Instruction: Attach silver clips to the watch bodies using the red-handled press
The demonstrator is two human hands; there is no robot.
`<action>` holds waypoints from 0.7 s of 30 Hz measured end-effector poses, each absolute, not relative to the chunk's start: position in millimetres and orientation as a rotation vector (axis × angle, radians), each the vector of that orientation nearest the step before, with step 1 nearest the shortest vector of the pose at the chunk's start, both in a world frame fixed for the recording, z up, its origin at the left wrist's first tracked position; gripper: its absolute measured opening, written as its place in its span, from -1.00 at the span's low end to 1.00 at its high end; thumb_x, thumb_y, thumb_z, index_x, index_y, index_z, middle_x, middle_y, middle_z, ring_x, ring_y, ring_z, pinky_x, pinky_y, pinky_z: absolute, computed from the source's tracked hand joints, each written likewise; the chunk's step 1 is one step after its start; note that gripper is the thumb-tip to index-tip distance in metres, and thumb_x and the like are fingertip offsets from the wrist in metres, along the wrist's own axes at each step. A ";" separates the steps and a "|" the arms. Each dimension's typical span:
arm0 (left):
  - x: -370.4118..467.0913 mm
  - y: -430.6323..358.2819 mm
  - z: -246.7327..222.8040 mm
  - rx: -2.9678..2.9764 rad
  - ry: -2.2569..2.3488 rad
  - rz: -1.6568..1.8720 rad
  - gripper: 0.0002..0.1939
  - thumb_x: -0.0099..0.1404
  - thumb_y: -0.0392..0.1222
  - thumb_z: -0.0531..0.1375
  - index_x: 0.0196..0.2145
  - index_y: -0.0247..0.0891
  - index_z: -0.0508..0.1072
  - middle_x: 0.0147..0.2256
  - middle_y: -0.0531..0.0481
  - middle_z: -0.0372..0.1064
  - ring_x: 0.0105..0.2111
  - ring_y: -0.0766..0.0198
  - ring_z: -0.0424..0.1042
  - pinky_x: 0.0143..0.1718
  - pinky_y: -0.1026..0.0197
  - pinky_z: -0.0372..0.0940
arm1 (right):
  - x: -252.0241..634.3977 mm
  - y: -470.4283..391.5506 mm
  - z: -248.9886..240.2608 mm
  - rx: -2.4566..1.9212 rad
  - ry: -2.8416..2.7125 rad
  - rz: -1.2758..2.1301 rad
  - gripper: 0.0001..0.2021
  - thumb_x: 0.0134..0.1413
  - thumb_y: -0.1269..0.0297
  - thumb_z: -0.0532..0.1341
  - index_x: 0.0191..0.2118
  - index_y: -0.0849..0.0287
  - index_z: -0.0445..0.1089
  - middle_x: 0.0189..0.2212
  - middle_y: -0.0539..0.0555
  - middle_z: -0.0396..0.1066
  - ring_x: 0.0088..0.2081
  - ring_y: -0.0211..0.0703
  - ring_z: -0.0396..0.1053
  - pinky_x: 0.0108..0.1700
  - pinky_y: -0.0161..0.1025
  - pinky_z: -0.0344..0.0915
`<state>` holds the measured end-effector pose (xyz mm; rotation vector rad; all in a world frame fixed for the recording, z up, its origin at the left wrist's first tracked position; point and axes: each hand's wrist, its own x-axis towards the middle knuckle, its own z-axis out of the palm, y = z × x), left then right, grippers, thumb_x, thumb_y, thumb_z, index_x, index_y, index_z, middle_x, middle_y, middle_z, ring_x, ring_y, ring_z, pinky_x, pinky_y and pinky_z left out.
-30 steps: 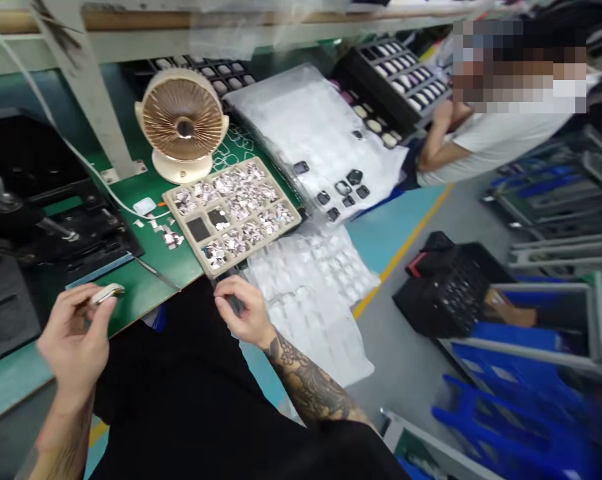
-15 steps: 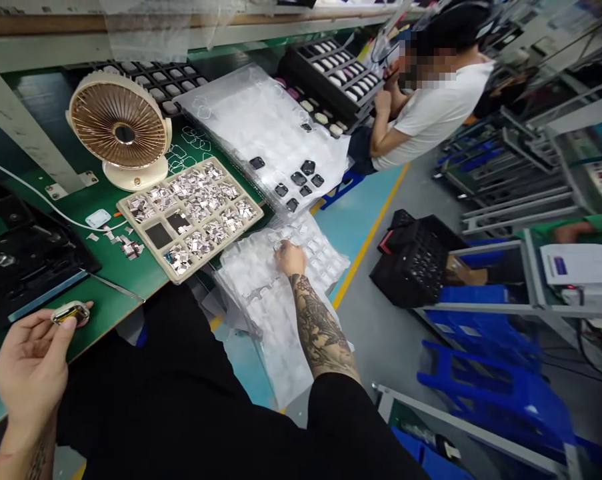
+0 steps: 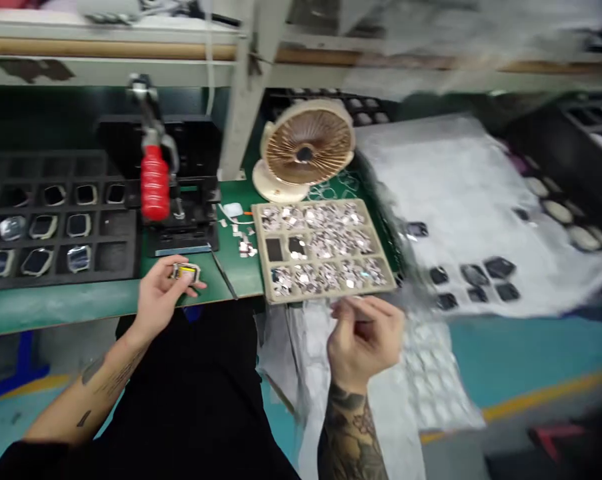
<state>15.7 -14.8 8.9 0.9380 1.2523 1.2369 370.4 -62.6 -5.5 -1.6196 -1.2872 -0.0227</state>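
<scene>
My left hand (image 3: 158, 293) grips a smartwatch case (image 3: 187, 272) with a pale rim and yellow showing inside, just over the bench's front edge. My right hand (image 3: 363, 337) is pinched, its fingertips by the front edge of a beige compartment tray (image 3: 263, 267). Whatever sits between those fingertips is too small and blurred to name. Small shiny pieces fill most of the tray's compartments. Below and behind the right hand hang clear plastic sheets with rows of pockets (image 3: 431, 373).
A hand press with a red handle (image 3: 155, 183) stands behind my left hand. Left of it lies a black tray (image 3: 111, 260) holding several watches. A beige fan (image 3: 308, 150) stands behind the parts tray. Dark watch-shaped pieces (image 3: 501, 268) lie on plastic sheets at right.
The view has swung left, bringing the press and watch tray in. My right hand has lifted from the pocketed sheet and come near the parts tray. My left hand still holds the case.
</scene>
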 end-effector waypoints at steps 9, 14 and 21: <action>1.9 -15.4 16.4 0.778 1.208 1.262 -0.55 0.33 -0.02 0.50 0.03 -0.26 0.49 -0.21 -0.11 0.68 -0.31 0.06 0.75 -0.36 0.21 0.59 | 203.6 -8.1 25.9 -1.111 -1.589 1.048 -0.73 0.51 0.31 0.20 0.18 0.00 0.54 0.10 0.18 0.43 -0.21 -0.21 0.58 -0.17 -0.14 0.67; -7.1 -13.4 15.3 0.784 1.189 1.335 -0.58 0.38 -0.06 0.46 0.11 -0.26 0.56 -0.16 -0.15 0.70 -0.27 0.14 0.72 -0.27 0.23 0.58 | 165.4 -8.9 32.3 -0.923 -1.539 1.241 -0.68 0.44 0.39 0.27 0.17 -0.08 0.59 0.17 0.16 0.40 -0.16 -0.17 0.64 -0.17 -0.13 0.72; -11.8 -9.2 11.6 0.725 1.086 1.371 -0.51 0.38 -0.11 0.46 0.19 -0.28 0.55 -0.07 -0.23 0.71 -0.16 0.07 0.72 -0.21 0.20 0.59 | 156.4 0.6 29.3 -0.900 -1.756 0.896 -0.50 0.32 0.48 0.36 0.28 -0.12 0.53 0.14 0.16 0.59 0.14 0.10 0.61 0.17 0.16 0.65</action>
